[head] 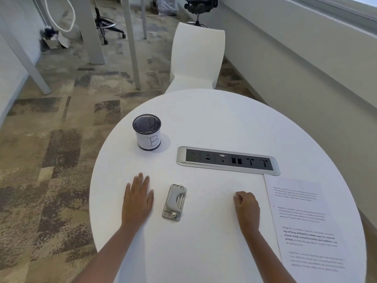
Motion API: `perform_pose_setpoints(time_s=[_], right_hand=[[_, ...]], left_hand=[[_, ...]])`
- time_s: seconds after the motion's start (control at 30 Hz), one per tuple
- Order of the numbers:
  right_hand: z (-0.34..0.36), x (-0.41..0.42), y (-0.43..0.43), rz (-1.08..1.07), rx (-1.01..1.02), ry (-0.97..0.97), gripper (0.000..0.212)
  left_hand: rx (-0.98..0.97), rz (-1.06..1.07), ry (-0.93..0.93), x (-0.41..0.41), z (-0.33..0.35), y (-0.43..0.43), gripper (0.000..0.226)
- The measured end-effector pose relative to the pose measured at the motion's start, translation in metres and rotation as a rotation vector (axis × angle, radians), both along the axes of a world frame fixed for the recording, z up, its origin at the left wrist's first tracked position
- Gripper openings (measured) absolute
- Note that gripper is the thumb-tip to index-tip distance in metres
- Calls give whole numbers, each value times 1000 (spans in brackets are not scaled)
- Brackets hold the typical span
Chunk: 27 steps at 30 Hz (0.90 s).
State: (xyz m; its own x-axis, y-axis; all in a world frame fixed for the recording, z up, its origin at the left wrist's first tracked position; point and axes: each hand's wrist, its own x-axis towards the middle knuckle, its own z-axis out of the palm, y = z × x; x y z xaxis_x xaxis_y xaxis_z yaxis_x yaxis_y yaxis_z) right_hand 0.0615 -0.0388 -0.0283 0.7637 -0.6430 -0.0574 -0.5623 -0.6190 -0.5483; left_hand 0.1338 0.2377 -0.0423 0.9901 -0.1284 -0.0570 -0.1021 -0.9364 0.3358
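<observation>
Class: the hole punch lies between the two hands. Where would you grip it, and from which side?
Probably from above, pinching the hole punch across its two long sides near the middle: it lies flat, narrow across, both sides free. The left hand rests nearest.

a round white table (224, 119) carries a mesh cup (146, 132) far left, a socket strip (228, 160) sunk in its middle, a grey hole punch (174, 202) between a flat left hand (137, 201) and a curled right hand (246, 209), and a printed sheet (306, 221) at right.
</observation>
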Motion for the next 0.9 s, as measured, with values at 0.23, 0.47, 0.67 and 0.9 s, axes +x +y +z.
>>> perform_pose_setpoints(time_s=[0.23, 0.47, 0.67, 0.9], right_hand=[[2, 5, 2, -9, -73, 51, 16], [9, 16, 17, 33, 32, 73, 10], [31, 71, 95, 146, 242, -147, 9], [85, 165, 162, 377, 229, -333, 16]], left_hand=[[-49, -12, -29, 26, 1, 0, 57], [-60, -54, -62, 37, -2, 1, 54], [-48, -71, -68, 38, -6, 3, 53], [-19, -87, -72, 39, -6, 5, 53]])
